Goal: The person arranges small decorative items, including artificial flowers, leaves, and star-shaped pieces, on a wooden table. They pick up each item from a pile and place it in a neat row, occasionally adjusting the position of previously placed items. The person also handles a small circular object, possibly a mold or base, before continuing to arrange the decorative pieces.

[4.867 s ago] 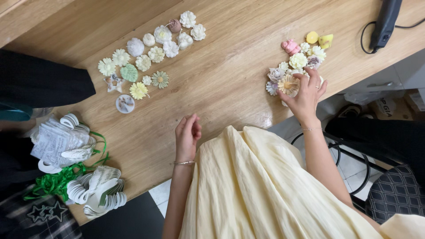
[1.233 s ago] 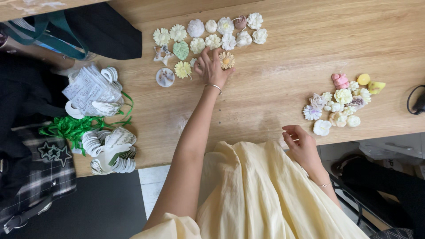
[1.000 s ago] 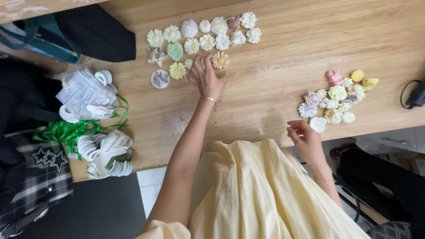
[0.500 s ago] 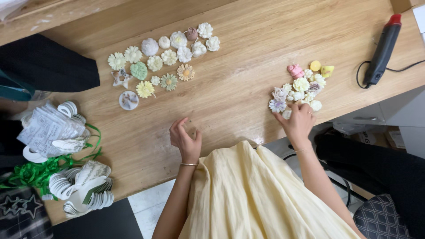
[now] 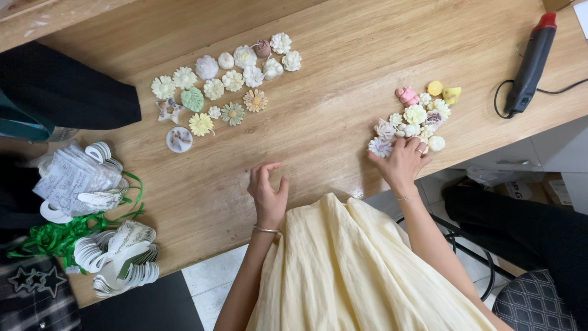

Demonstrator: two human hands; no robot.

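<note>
— Wooden tabletop [image 5: 331, 116] fills the head view, its grain running slantwise, with pale floor tile under its near edge. What lies on it?

— Two groups of small moulded flowers. The larger group [image 5: 226, 83], white, cream, pale green and yellow, sits in loose rows toward the far left, with a round white disc [image 5: 179, 140] at its near corner. The smaller cluster [image 5: 416, 116] lies to the right, with a pink piece [image 5: 407, 95] and two yellow ones at its far side.

— And the hands?

— The right hand [image 5: 401, 164] is at the near edge of the smaller cluster, fingers bent down onto the pieces, fingertips touching a pale lilac flower [image 5: 380, 146]; whether it has pinched one up I cannot tell. The left hand [image 5: 267, 190] rests near the table's front edge, well apart from both groups, fingers loosely curled and spread, holding nothing.

— Anything else about?

— A black glue gun [image 5: 531, 61] with a red tip lies at the far right, its cord looping beside it. At the left edge are stacks of white paper tags [image 5: 116, 257] and a tangle of green ribbon [image 5: 52, 236]. A cream pleated skirt [image 5: 361, 270] covers the person's lap.
</note>
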